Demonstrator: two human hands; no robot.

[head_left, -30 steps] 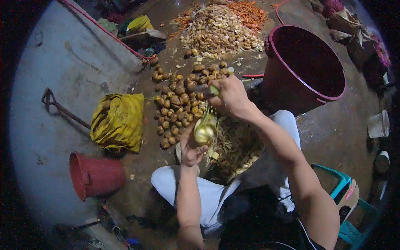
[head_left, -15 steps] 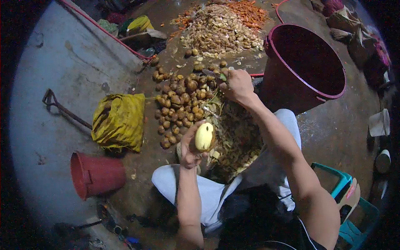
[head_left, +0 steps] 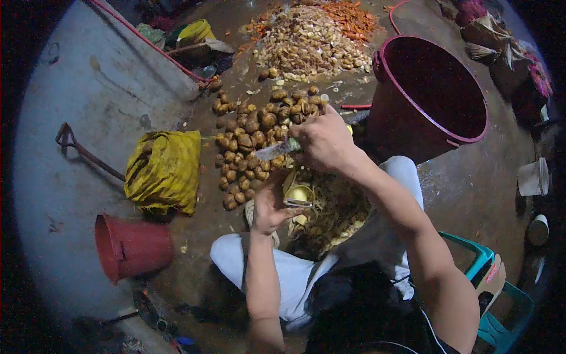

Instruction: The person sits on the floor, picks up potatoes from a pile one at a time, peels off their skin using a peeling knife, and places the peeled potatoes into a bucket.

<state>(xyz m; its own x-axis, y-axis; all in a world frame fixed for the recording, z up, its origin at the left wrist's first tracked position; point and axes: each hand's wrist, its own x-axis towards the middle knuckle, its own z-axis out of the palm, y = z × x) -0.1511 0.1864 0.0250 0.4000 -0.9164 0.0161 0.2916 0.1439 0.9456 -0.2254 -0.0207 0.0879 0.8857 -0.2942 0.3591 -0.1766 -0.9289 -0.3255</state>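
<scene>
My left hand (head_left: 271, 203) is closed around a partly peeled potato (head_left: 299, 193), whose pale yellow flesh shows on the side facing me; the fingers hide some of its skin. Above and to the right of it, my right hand (head_left: 326, 140) grips a knife (head_left: 271, 151) with a greenish handle. Its blade points left, apart from the potato in my left hand. Just beyond both hands lies a heap of brown unpeeled potatoes (head_left: 253, 133). Beneath them, between my legs, is a pile of peelings (head_left: 336, 218).
A large maroon bin (head_left: 383, 112) stands at the right. Farther off lies a heap of pale peelings (head_left: 309, 44) beside orange scraps (head_left: 354, 20). On the left are a yellow sack (head_left: 162, 171), a long-handled tool (head_left: 88, 153) and a red bucket (head_left: 141, 248). A teal stool (head_left: 507, 312) is at lower right.
My right hand has moved left and nearer to me, swinging the knife blade over the potato heap. My left hand has turned the potato, so less peeled flesh faces the camera.
</scene>
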